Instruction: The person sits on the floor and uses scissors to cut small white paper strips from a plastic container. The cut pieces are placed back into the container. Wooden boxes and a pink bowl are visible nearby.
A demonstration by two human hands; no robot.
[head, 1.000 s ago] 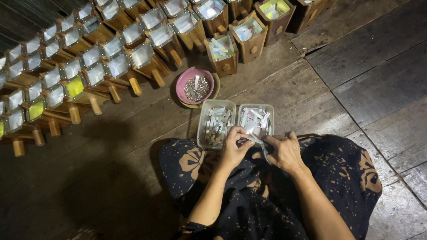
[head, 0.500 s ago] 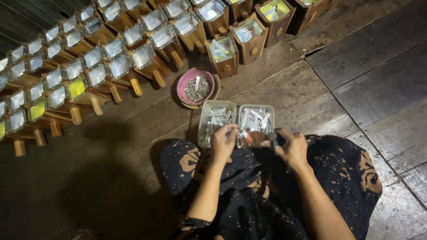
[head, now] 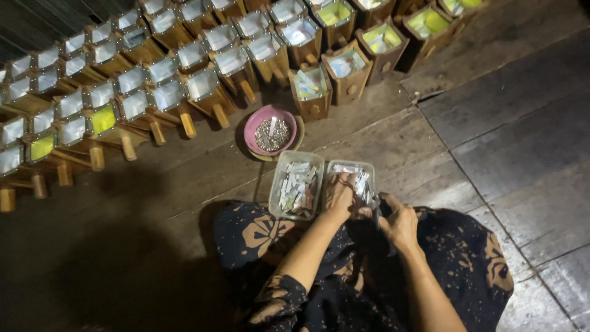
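My left hand [head: 339, 197] reaches into the right one of two clear plastic trays [head: 367, 169]. Its fingers are curled down over the small pale paper strips [head: 361, 183] lying there, and what they grip is hidden. My right hand [head: 399, 220] sits just right of that tray over my lap, closed around a thin dark object [head: 377, 212] that I cannot identify. The left tray [head: 296, 184] holds more strips of mixed pale colours. Both trays rest at the edge of my dark patterned cloth [head: 473, 270].
A pink bowl [head: 257, 126] of small grey bits stands just beyond the trays. Several rows of small wooden boxes with peg handles [head: 184, 92] fill the floor at the back and left. Worn wooden floorboards [head: 522, 141] lie to the right.
My left hand has moved forward from my lap into the right tray. My right hand stayed near the tray's right corner. The view has shifted slightly.
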